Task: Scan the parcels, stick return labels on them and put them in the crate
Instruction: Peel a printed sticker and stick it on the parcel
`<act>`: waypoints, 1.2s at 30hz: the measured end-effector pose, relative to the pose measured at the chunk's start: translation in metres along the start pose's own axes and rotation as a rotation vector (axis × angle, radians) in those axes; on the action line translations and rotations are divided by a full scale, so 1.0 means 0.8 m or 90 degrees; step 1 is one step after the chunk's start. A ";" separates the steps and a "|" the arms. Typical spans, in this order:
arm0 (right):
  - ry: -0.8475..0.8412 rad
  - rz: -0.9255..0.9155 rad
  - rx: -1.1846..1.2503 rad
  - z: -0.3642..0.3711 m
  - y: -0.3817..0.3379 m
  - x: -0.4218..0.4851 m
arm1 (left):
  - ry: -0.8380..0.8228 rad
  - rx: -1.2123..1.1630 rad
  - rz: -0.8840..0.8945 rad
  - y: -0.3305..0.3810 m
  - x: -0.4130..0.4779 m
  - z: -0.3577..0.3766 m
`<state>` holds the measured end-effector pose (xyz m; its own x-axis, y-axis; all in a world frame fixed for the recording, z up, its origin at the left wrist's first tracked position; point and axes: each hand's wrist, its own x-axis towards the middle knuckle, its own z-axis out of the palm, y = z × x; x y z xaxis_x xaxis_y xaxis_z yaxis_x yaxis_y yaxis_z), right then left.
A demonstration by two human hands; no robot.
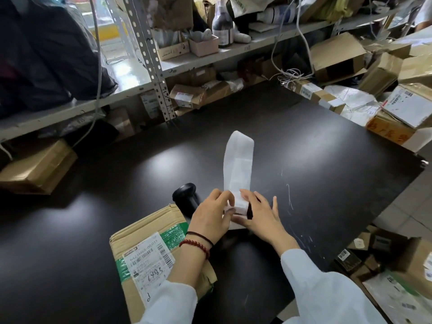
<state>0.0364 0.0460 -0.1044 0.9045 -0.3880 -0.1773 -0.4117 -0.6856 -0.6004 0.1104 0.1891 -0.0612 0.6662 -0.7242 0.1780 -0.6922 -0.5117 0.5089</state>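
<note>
From our head we look forward and down, close over left hand (pixel 210 215), right hand (pixel 263 218) and dark table (pixel 304 148).

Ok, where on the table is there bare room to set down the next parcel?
Widest patch: left of the scanner, between the labelled parcel and the brown box at the left edge. Also beyond the label strip toward the shelving. Crowded: the far right corner, piled with parcels.
</note>
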 end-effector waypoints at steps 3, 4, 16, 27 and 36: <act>0.019 -0.004 0.072 -0.015 -0.014 -0.004 | 0.066 -0.038 -0.054 -0.001 -0.007 -0.024; 0.043 -0.030 0.094 -0.021 -0.020 -0.005 | 0.083 -0.044 -0.071 -0.004 -0.009 -0.032; -0.041 -0.182 0.290 0.008 -0.132 0.006 | 0.194 -0.042 -0.280 -0.034 -0.065 -0.085; 0.058 -0.218 0.012 0.046 -0.176 -0.008 | 0.207 0.080 -0.507 -0.028 -0.092 -0.095; -0.014 -0.149 0.160 0.053 -0.159 -0.049 | 0.258 0.171 -0.588 -0.040 -0.132 -0.094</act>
<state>0.0579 0.1748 -0.0544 0.9746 -0.2223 -0.0271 -0.1545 -0.5798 -0.8000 0.0831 0.3168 -0.0332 0.9767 0.1848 0.1094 0.1279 -0.9097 0.3951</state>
